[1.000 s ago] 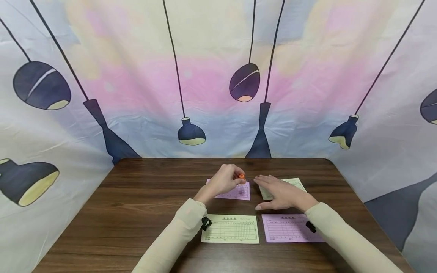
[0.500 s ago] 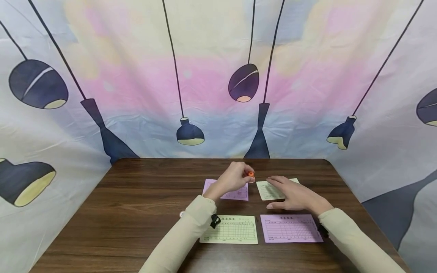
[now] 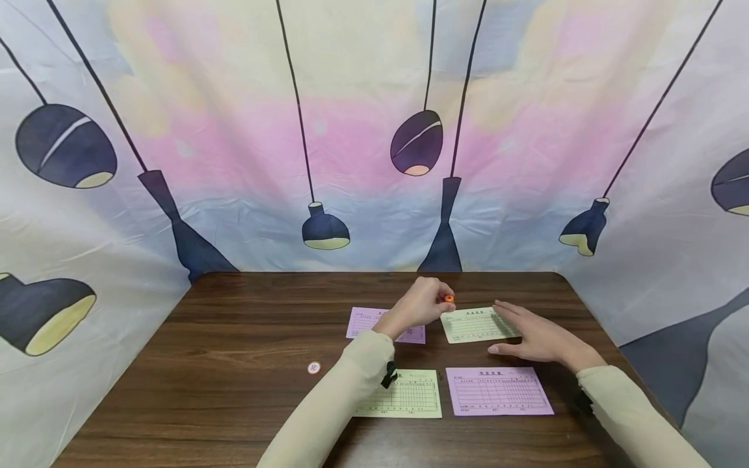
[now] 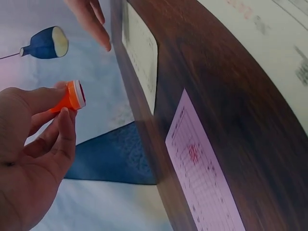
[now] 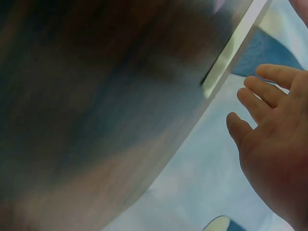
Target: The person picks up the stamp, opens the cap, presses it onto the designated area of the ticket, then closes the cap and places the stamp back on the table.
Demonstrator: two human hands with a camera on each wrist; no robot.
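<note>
Smooth plastic stamp (image 4: pixel 72 96), matt paper slips (image 3: pixel 499 391), wood-grained tabletop (image 3: pixel 234 331) with faint sheen; creased backdrop (image 3: pixel 363 156), probably cloth.

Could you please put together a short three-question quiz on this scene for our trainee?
1. Open question: which hand holds the stamp?
2. True or false: the small round disc lies directly on the table, not on paper.
3. Multiple choice: how many sheets, pink and green together, lie on the table?
a) two
b) three
c) four

Key:
1. The left hand
2. True
3. c
</note>
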